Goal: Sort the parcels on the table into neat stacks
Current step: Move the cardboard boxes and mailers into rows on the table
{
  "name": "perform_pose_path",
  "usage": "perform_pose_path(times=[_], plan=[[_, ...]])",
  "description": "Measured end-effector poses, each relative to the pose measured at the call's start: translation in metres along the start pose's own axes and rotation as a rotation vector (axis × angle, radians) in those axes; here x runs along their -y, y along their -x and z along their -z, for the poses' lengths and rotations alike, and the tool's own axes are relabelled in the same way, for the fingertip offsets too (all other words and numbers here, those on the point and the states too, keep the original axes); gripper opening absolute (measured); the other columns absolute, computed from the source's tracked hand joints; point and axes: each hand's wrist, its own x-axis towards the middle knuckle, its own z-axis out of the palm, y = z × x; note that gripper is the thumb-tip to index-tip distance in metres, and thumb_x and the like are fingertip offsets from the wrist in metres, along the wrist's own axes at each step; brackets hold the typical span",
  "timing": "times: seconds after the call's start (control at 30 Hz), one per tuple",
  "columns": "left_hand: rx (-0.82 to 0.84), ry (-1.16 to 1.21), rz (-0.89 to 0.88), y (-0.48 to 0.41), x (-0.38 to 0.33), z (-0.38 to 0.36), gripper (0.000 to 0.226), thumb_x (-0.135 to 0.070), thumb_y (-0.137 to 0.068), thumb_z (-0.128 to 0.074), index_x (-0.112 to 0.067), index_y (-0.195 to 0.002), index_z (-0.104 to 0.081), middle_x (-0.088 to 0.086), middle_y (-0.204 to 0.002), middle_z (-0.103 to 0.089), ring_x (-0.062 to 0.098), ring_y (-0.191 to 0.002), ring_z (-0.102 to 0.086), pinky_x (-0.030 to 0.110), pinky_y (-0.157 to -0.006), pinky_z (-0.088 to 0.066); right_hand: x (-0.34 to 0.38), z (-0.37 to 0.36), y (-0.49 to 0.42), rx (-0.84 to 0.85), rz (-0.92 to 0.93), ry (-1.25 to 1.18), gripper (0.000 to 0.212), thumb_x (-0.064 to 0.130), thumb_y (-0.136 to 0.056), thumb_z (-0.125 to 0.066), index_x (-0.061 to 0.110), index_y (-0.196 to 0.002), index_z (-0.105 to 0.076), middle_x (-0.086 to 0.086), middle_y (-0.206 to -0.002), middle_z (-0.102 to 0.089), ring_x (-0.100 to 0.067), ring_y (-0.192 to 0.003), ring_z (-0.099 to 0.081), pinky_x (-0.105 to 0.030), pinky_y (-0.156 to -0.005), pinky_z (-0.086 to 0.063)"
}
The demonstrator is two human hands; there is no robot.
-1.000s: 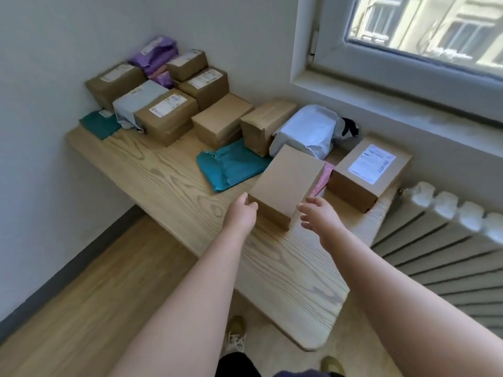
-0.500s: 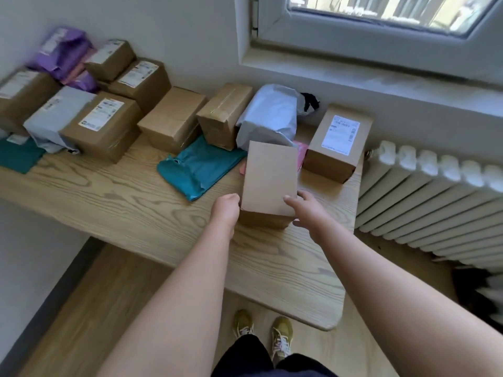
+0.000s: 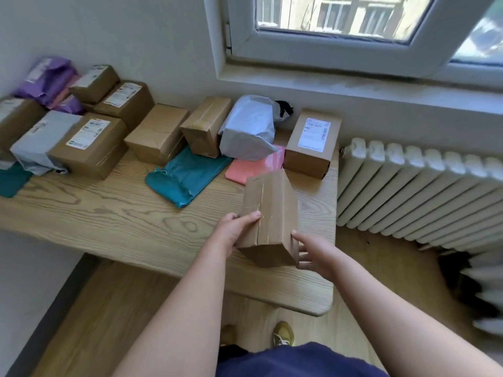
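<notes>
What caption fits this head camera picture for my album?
Both hands, left and right, lift a taped cardboard box above the wooden table.

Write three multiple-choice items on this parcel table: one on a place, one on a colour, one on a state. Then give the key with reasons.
1. Where does the labelled box stand?
A. at the table's radiator end
B. on the floor
C. on the windowsill

2. What colour is the flat mailer beside it?
A. yellow
B. pink
C. black

3. How is the plain taped box held?
A. by both hands
B. by one hand
C. untouched

Key: 1 A, it sits next to the radiator. 2 B, it shows pink. 3 A, the left hand and right hand clasp its sides.
</notes>
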Motion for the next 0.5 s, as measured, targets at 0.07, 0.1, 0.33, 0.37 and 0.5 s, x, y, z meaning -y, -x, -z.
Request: perform_pose_path(times=[0.07, 0.1, 0.33, 0.37, 0.5], plan=[[0.037, -0.059, 0.025, -0.002, 0.003, 0.002, 0.056, -0.037, -0.079, -0.081, -0.013, -0.122, -0.056, 0.007, -0.116, -0.064, 0.020, -0.096, -0.062, 0.032, -0.068, -0.049, -0.010, -0.002, 0.001, -0.028, -0.022, 0.024, 0.045, 0.039, -0.100, -0.054, 0.012, -0.136, -0.055, -0.013, -0.123, -0.063, -0.031, -0.105, -0.064, -0.039, -0.085, -0.052], [0.058, -0.095, 0.027, -0.002, 0.004, 0.002, 0.055, -0.035, -0.079, -0.082, -0.013, -0.123, -0.056, 0.006, -0.118, -0.064, 0.019, -0.097, -0.062, 0.031, -0.068, -0.049, -0.013, -0.005, 0.003, -0.042, -0.023, 0.028, 0.045, 0.042, -0.099, -0.054, 0.014, -0.134, -0.057, -0.011, -0.123, -0.063, -0.030, -0.105, -0.064, -0.039, -0.085, -0.052], [0.164, -0.133, -0.039, -0.008, 0.010, -0.003, 0.037, -0.020, -0.083, -0.079, -0.014, -0.115, -0.062, 0.003, -0.112, -0.070, 0.014, -0.093, -0.067, 0.030, -0.071, -0.055, -0.001, -0.035, 0.016, -0.189, 0.202, -0.108, 0.050, 0.053, -0.095, -0.057, 0.023, -0.134, -0.056, 0.001, -0.126, -0.063, -0.021, -0.113, -0.061, -0.043, -0.095, -0.052], [0.170, -0.143, -0.050, -0.009, 0.011, -0.005, 0.037, -0.019, -0.083, -0.079, -0.014, -0.116, -0.064, 0.004, -0.112, -0.071, 0.017, -0.096, -0.068, 0.033, -0.079, -0.057, -0.002, -0.039, 0.017, -0.223, 0.228, -0.098, 0.044, 0.045, -0.096, -0.059, 0.021, -0.133, -0.057, -0.001, -0.125, -0.065, -0.020, -0.110, -0.062, -0.041, -0.092, -0.053], [0.196, -0.199, -0.071, -0.017, 0.011, -0.008, 0.029, -0.018, -0.082, -0.079, -0.019, -0.108, -0.067, 0.003, -0.111, -0.073, 0.020, -0.100, -0.069, 0.043, -0.092, -0.057, -0.006, -0.048, 0.014, -0.321, 0.268, -0.028, 0.035, 0.038, -0.097, -0.059, 0.021, -0.127, -0.061, -0.002, -0.121, -0.069, -0.018, -0.106, -0.064, -0.044, -0.099, -0.051]])
